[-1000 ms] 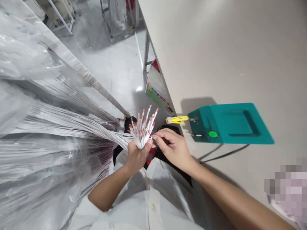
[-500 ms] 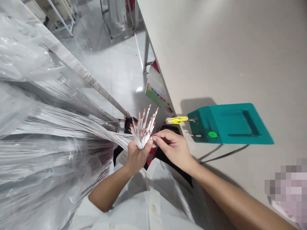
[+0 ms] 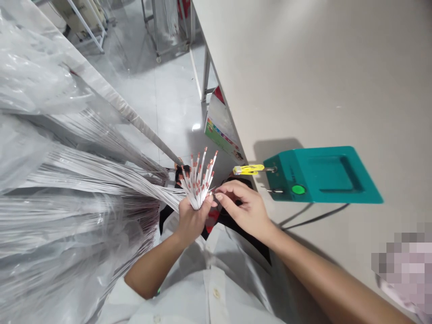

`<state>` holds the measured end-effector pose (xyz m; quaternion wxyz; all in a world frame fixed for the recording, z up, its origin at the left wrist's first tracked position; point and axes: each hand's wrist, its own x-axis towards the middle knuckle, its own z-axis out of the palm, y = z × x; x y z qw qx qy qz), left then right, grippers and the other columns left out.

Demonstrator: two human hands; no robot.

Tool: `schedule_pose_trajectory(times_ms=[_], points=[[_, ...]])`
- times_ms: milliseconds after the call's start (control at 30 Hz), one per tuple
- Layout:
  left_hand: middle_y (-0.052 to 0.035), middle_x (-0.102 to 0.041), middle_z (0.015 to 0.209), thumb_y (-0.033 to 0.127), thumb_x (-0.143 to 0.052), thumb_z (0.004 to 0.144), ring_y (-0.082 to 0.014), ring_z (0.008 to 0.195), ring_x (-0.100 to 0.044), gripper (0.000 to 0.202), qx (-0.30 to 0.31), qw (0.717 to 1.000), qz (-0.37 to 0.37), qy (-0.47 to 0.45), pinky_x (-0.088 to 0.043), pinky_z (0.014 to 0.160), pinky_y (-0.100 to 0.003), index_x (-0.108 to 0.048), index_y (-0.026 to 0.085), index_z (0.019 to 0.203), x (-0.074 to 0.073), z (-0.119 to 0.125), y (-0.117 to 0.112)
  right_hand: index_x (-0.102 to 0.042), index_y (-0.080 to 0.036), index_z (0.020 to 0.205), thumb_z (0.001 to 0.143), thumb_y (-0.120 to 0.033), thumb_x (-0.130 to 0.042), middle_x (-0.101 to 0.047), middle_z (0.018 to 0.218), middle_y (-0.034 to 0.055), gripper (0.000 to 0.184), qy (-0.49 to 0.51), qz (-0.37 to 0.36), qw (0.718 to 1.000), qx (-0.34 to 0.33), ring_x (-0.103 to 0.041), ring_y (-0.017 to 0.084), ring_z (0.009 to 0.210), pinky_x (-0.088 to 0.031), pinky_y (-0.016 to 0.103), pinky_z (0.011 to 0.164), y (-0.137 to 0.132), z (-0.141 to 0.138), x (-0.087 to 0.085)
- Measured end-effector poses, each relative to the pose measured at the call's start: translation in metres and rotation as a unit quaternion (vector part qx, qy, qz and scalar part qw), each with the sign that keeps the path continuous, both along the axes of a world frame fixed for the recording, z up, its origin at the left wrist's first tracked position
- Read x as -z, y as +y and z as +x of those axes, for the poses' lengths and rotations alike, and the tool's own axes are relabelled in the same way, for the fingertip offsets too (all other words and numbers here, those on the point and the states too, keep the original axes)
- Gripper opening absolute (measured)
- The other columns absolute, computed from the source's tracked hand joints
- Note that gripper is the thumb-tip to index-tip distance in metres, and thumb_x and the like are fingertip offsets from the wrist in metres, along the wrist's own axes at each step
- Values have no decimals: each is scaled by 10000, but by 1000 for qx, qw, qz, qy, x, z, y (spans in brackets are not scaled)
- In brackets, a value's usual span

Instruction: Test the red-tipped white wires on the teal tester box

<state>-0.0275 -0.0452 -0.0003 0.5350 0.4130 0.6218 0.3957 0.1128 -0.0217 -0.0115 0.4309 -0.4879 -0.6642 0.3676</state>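
A bundle of white wires (image 3: 198, 191) with copper-coloured ends fans upward out of my left hand (image 3: 193, 222), whose fingers are wrapped around it. From the left, the long wires run into my grip. My right hand (image 3: 245, 207) is at the bundle's right side, thumb and index finger pinched together close to my left thumb. Whatever sits between those fingertips is too small to make out; it may be a wire end. To the right on the table is a teal device (image 3: 324, 175) with a green button (image 3: 299, 189) and a yellow clip (image 3: 249, 169) on a metal post.
Clear plastic sheeting (image 3: 37, 67) covers many more white wires (image 3: 77, 157) on the left, along a wrapped rail (image 3: 124, 108). A pale table (image 3: 303, 81) fills the right side, with a black cable (image 3: 317, 217) on it. A printed box (image 3: 222, 130) and wheeled racks (image 3: 165, 31) stand on the floor.
The wire bundle and my left hand have shifted slightly left. My right fingertips remain pinched beside the bundle, with a slightly wider gap to its wire ends.
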Motion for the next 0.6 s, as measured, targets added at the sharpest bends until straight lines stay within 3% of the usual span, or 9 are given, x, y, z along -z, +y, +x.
schedule_pose_trajectory(times_ms=[167,333,400,533,600], points=[[6,-545,489,333,-610,764,-140,592,-569,242,-3,1000,-2,-23,-442,626,-262,-613,157,598,-5,2,0,-648,-196,856,800,-247,-594,-634,813,56,93,23,-25,999,-9,-586,134,673,-480,253,559,-1,-2,2],[8,-529,497,381,-603,762,-124,535,-522,274,22,999,11,-22,-409,556,-249,-614,149,615,0,0,-2,-662,-193,851,805,-243,-598,-649,787,50,92,51,-41,997,-49,-614,143,703,-502,265,625,0,-1,3],[6,-514,494,413,-585,769,-116,500,-482,303,58,998,18,-22,-378,516,-248,-612,150,621,4,-6,-1,-659,-196,824,835,-222,-560,-651,761,44,104,62,-40,994,-75,-618,140,701,-502,266,644,2,1,3],[12,-464,478,447,-566,776,-93,448,-396,341,185,980,10,-76,-303,451,-241,-612,151,614,9,-23,5,-647,-201,781,842,-203,-554,-650,749,31,111,89,-35,985,-141,-621,128,683,-501,253,633,6,4,1],[21,-441,468,459,-572,768,-81,430,-371,356,209,972,-3,-105,-272,433,-234,-612,143,609,9,-29,8,-640,-201,761,836,-197,-563,-644,734,25,107,78,-19,986,-146,-613,122,668,-496,246,620,6,3,0]])
